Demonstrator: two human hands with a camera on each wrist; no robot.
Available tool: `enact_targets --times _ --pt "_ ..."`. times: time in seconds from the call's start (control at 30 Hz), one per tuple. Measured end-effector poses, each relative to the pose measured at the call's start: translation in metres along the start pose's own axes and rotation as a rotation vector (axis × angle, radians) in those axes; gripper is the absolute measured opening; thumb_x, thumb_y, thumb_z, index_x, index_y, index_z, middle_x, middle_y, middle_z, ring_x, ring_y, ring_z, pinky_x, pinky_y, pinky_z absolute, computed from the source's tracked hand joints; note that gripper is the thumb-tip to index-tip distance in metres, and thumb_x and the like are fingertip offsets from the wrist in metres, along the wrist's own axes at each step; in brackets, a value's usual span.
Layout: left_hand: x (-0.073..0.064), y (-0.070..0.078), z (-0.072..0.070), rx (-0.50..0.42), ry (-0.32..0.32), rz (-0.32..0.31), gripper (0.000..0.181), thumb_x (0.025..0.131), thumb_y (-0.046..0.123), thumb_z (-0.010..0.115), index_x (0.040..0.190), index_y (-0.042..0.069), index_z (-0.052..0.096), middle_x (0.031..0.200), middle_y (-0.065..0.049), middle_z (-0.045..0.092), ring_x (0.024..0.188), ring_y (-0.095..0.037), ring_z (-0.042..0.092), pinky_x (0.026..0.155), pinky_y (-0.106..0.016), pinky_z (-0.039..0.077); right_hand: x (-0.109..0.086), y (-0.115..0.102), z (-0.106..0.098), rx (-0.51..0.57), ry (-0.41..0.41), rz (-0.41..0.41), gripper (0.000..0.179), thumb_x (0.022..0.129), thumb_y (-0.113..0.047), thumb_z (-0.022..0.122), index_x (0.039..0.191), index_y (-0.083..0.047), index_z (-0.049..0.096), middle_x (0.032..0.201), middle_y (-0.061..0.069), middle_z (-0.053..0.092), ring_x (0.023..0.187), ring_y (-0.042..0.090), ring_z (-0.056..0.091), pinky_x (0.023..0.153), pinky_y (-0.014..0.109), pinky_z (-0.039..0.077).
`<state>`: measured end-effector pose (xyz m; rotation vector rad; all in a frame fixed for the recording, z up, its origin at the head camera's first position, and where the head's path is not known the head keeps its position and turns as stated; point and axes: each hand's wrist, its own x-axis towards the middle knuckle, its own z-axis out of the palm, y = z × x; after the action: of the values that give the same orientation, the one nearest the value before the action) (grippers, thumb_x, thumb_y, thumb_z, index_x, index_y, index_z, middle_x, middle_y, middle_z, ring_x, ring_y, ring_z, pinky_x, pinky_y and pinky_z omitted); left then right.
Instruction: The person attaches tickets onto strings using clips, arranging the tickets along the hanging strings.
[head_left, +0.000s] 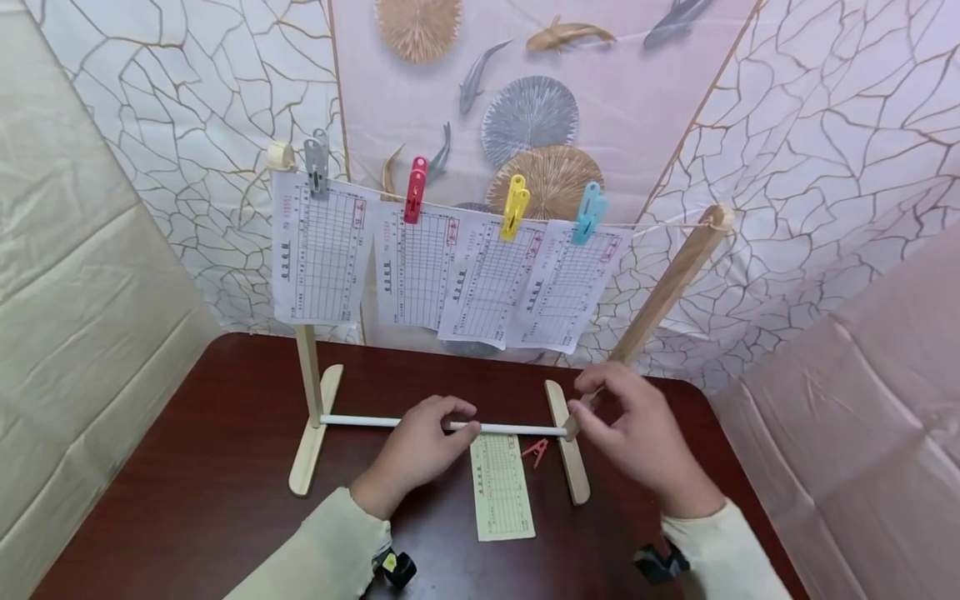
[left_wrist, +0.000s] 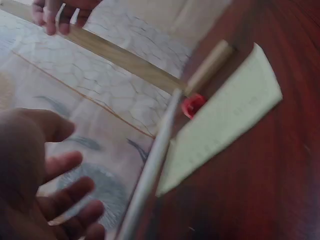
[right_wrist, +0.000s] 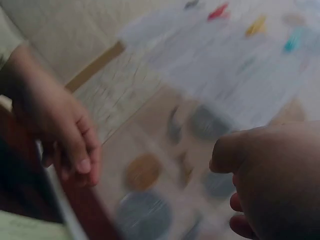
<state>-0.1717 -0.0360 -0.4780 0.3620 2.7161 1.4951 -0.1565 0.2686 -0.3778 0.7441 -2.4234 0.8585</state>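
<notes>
My left hand [head_left: 416,450] hovers around the white rod [head_left: 517,429] of a wooden stand, its fingers loosely bent and empty. By the stand's right post [head_left: 660,292], my right hand [head_left: 637,429] is raised with thumb and fingers apart, holding nothing. A yellow printed slip [head_left: 504,500] lies on the table just in front of the rod. Beside it, near the right foot, is a red clothespin [head_left: 536,452]. White printed slips hang on the string, pinned by a grey clothespin [head_left: 317,167], a red one [head_left: 416,190], a yellow one [head_left: 515,208] and a blue one [head_left: 589,213].
The stand's left foot [head_left: 303,458] and right foot [head_left: 576,467] rest on the dark red table [head_left: 187,500]. Behind it hangs a patterned cloth [head_left: 810,167]. Beige padded panels [head_left: 82,250] flank both sides.
</notes>
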Motion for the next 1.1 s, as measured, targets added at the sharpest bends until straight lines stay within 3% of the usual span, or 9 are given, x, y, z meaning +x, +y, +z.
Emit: enact_targets --times 0.13,0.23,0.43,0.63,0.8,0.93,1.1 --pt "-0.003 -0.010 0.011 0.105 -0.071 -0.021 0.043 0.104 0.047 0.078 0.134 0.017 0.077 0.129 -0.006 0.074 0.119 -0.028 0.072 0.103 -0.051 0.058 -0.028 0.024 0.034 -0.030 -0.059 0.024 0.032 0.090 -0.001 0.087 0.117 -0.014 0.075 0.109 -0.001 0.074 0.086 0.011 0.068 0.074 0.023 0.058" --pt "-0.008 -0.012 0.020 0.204 -0.097 -0.047 0.056 0.102 0.058 0.078 0.136 0.014 0.076 0.133 -0.011 0.074 0.125 -0.032 0.071 0.106 -0.054 0.059 -0.048 0.034 0.054 -0.069 -0.121 0.050 0.039 0.091 -0.002 0.085 0.126 -0.015 0.077 0.119 -0.003 0.075 0.096 0.012 0.069 0.076 0.029 0.060" --pt "-0.020 -0.010 0.040 0.416 -0.085 -0.086 0.080 0.094 0.075 0.076 0.140 0.010 0.076 0.139 -0.014 0.071 0.125 -0.038 0.065 0.098 -0.069 0.055 -0.073 0.041 0.083 -0.191 -0.200 0.088 0.046 0.090 0.001 0.083 0.133 -0.015 0.080 0.136 0.004 0.078 0.125 0.023 0.073 0.099 0.046 0.065" --pt "-0.032 -0.016 0.060 0.502 -0.027 -0.035 0.098 0.087 0.081 0.079 0.153 0.011 0.067 0.124 -0.011 0.064 0.110 -0.031 0.056 0.084 -0.054 0.045 -0.085 0.044 0.104 -0.238 -0.194 0.082 0.055 0.085 0.011 0.076 0.134 -0.016 0.082 0.135 0.002 0.080 0.125 0.026 0.072 0.103 0.047 0.063" --pt "-0.036 -0.026 0.070 0.588 0.002 0.021 0.112 0.078 0.085 0.085 0.159 0.011 0.062 0.126 -0.012 0.063 0.108 -0.030 0.054 0.081 -0.049 0.042 -0.094 0.046 0.116 -0.287 -0.180 0.097 0.058 0.084 0.012 0.076 0.134 -0.017 0.082 0.135 0.001 0.080 0.124 0.029 0.069 0.100 0.047 0.063" --pt "-0.037 -0.026 0.063 0.576 -0.048 0.035 0.103 0.078 0.072 0.092 0.157 0.012 0.065 0.125 -0.010 0.063 0.106 -0.028 0.053 0.082 -0.047 0.043 -0.096 0.050 0.122 -0.323 -0.190 0.085 0.056 0.087 0.008 0.076 0.135 -0.019 0.082 0.138 0.001 0.079 0.126 0.029 0.067 0.102 0.047 0.062" --pt "-0.039 -0.020 0.047 0.467 -0.197 0.036 0.084 0.075 0.036 0.091 0.154 0.014 0.069 0.121 -0.004 0.064 0.100 -0.023 0.052 0.082 -0.043 0.045 -0.100 0.054 0.126 -0.333 -0.192 0.079 0.052 0.088 0.006 0.075 0.134 -0.019 0.082 0.136 0.002 0.079 0.124 0.030 0.066 0.102 0.048 0.061"
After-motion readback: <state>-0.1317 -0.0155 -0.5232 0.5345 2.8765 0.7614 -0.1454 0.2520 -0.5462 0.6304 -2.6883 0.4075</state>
